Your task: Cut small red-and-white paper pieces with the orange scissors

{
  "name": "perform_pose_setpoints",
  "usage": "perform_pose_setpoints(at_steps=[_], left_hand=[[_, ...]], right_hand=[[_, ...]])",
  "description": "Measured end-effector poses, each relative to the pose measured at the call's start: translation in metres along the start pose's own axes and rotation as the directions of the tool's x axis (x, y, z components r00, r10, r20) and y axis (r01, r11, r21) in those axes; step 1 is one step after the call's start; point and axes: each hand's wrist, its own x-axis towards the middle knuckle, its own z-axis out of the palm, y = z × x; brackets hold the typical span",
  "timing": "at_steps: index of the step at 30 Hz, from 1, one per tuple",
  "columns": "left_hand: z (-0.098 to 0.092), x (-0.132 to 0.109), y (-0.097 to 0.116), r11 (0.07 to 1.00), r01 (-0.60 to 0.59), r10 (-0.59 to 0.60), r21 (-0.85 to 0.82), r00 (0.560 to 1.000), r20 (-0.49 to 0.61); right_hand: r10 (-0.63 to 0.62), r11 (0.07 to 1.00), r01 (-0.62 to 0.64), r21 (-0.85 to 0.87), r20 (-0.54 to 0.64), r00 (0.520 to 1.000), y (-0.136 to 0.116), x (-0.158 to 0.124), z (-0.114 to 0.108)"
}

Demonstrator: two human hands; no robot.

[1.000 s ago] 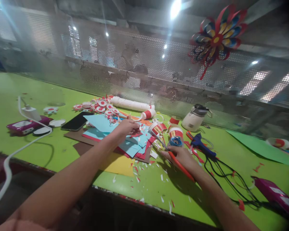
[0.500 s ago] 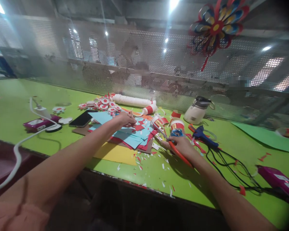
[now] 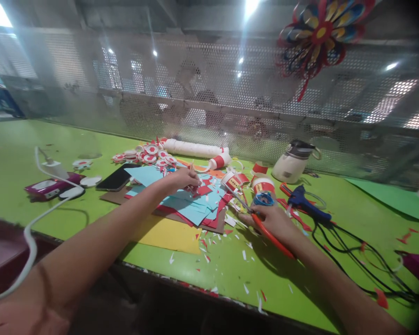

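Observation:
My right hand point(image 3: 271, 222) grips scissors point(image 3: 265, 231) with orange handles, the metal blades pointing up and left toward a red-and-white paper cup point(image 3: 232, 180). Over a stack of light blue paper point(image 3: 186, 204), my left hand point(image 3: 185, 179) has its fingers pinched together. Whatever lies between those fingertips is too small to make out. Red paper pieces point(image 3: 205, 190) are scattered on the blue sheets beside it. Another paper cup point(image 3: 263, 186) stands just beyond my right hand, with a blue roll point(image 3: 264, 199) in front of it.
A phone point(image 3: 117, 177), a purple power strip point(image 3: 49, 187) and a pile of red-and-white paper discs point(image 3: 150, 152) are at left. Behind lies a white tube point(image 3: 195, 148). A blue glue gun point(image 3: 307, 204) with black cords and a pale jug point(image 3: 290, 163) are at right. Snippets litter the green table point(image 3: 226, 265).
The view has shifted slightly, so the things at right sit further right. My left hand stays over the blue paper, and my right hand still holds the scissors.

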Motion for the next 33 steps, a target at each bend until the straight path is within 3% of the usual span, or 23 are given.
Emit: perform_pose_setpoints(at_steps=[6,12,17,24,29,33], left_hand=[[0.012,0.001,-0.004,0.981,-0.049,0.026,0.19,0.992,0.123],[0.03,0.008,-0.006,0.942,0.114,-0.108,0.316,0.993,-0.037],[0.032,0.012,-0.009,0.92,0.132,-0.105,0.369,0.99,-0.093],[0.029,0.012,-0.011,0.903,0.071,-0.035,0.424,0.995,-0.093],[0.023,0.006,-0.001,0.852,-0.035,0.1,0.523,0.99,-0.097],[0.013,0.005,-0.003,0.82,-0.047,0.151,0.57,0.979,-0.137]], right_hand=[[0.025,0.999,-0.025,-0.032,0.021,0.999,-0.004,0.0,0.0],[0.033,0.999,-0.032,-0.022,0.037,0.999,-0.004,-0.001,-0.002],[0.012,1.0,-0.011,-0.028,0.028,1.0,-0.003,-0.001,0.0],[0.04,0.999,-0.04,-0.022,0.034,0.999,-0.005,0.0,-0.001],[0.043,0.999,-0.042,-0.008,0.029,0.999,-0.004,0.0,0.0],[0.04,0.999,-0.04,-0.019,0.029,0.999,-0.003,0.0,0.001]])
